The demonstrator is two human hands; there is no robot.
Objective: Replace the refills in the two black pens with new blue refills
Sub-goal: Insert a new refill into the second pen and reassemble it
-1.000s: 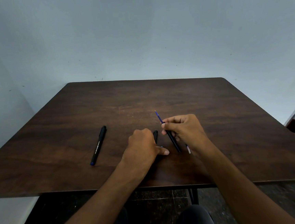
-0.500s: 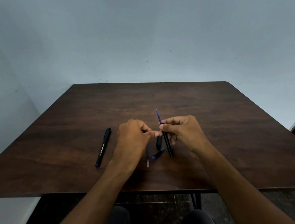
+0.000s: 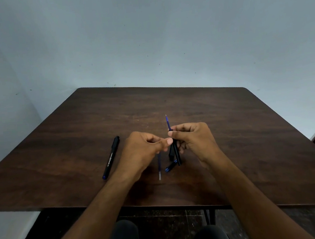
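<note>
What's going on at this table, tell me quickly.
A person is swapping pen refills. The right hand grips a black pen barrel with a blue refill sticking out its top; the left hand is close beside it. A loose refill and small pen parts lie below; a second black pen lies untouched on the left.

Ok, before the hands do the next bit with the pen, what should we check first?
1. Right hand grips the pen barrel: ok.
2. Blue refill pokes out the barrel's top: ok.
3. Refill pushed fully in: not ok.
4. Left hand holding the tip piece: cannot tell.
5. Other refill lies apart on the table: ok.
6. Second pen opened: not ok, capped.
</note>
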